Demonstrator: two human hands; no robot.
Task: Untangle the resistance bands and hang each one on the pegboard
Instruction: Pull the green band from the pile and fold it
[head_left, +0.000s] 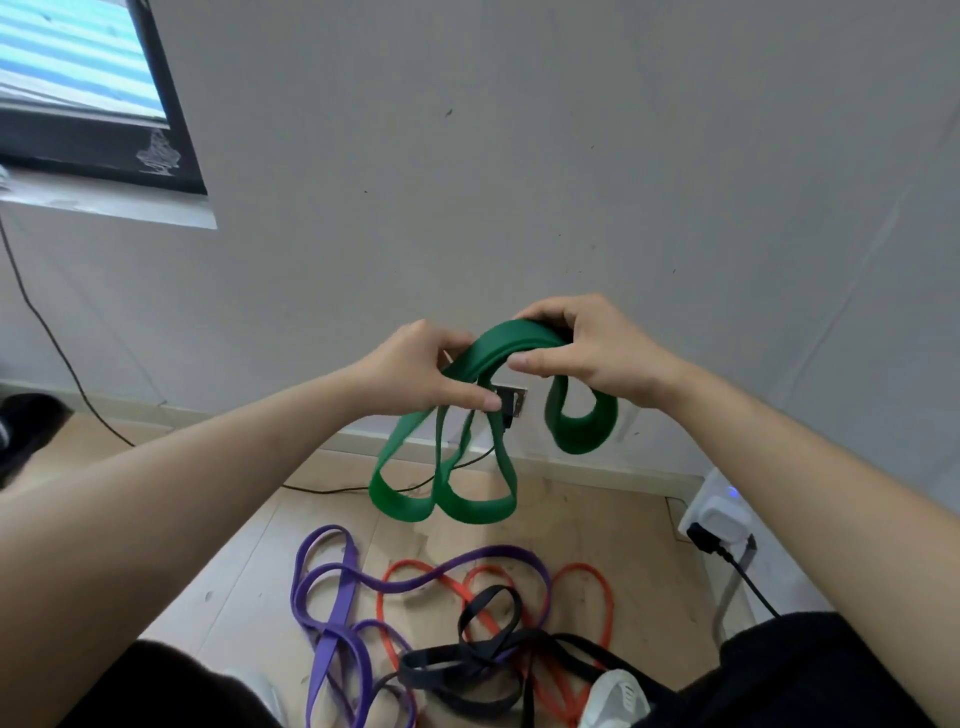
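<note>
Up in front of the pale wall (519, 156), both hands hold the green band (452, 452) off the floor. The left hand (421, 371) pinches the band's upper part between thumb and fingers, its grip clenched on the rubber just left of the crest. The right hand (587, 348) closes over the crest itself, fingers curled on top and thumb pressed against the near side, so its grip is also grasping the green band. From the 2 hands the band hangs in several folds: 2 loops droop on the left below the left hand, and 1 shorter loop hangs under the right hand.

Down on the wooden floor (597, 514), between the person's knees, the other bands lie in a tangle. The purple band (332, 603) sprawls to the left, with a strand arching right across the pile. The red band (587, 597) curls in the middle and right, passing under the purple strand. The black band (483, 654) lies nearest the person, crossing over the red and purple ones.

A wall socket (511, 402) with a plug in it shows behind the green band, low on the wall, and a black cable (47, 332) runs down the wall at the left. A white power strip (719, 525) rests at the right, by the wall. A white shoe (615, 696) shows at the bottom edge.
</note>
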